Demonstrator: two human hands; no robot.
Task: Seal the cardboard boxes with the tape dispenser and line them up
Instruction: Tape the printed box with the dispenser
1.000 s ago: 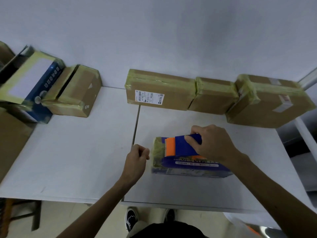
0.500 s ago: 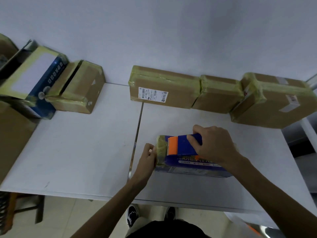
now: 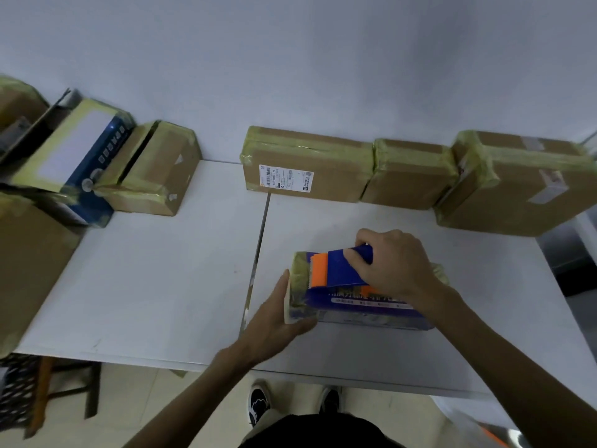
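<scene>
Right hand: the right hand [image 3: 394, 263] is curled round the blue tape dispenser [image 3: 342, 268] and grips it tight, fingers over the top.
Tape dispenser: it sits on top of the blue box [image 3: 365, 307], near the left end. Its orange front [image 3: 318, 271] points left, past the fingers.
Left hand: the left hand [image 3: 274, 313] holds the left end of the blue box. The fingers lie flat up the end and the thumb bends round the front corner.
Blue box: it lies flat on the white table [image 3: 155, 273], close to the person and just right of the thin gap [image 3: 258, 250] where two table tops meet. Yellowish tape [image 3: 298, 281] covers its left end.
Back row: three taped brown boxes stand in a line by the wall. There is a long box [image 3: 323, 163] with a white label, a small box [image 3: 410, 176] touching it, and a big box [image 3: 517, 192] turned a bit on the right.
Left side: a taped brown box [image 3: 155, 176] leans by a blue and white box [image 3: 74, 156]. A tall brown box [image 3: 29, 260] stands at the table's left edge.
In the way: the table between the blue box and the back row is bare.
Floor: two dark shoes [image 3: 260, 404] show under the table's near edge.
</scene>
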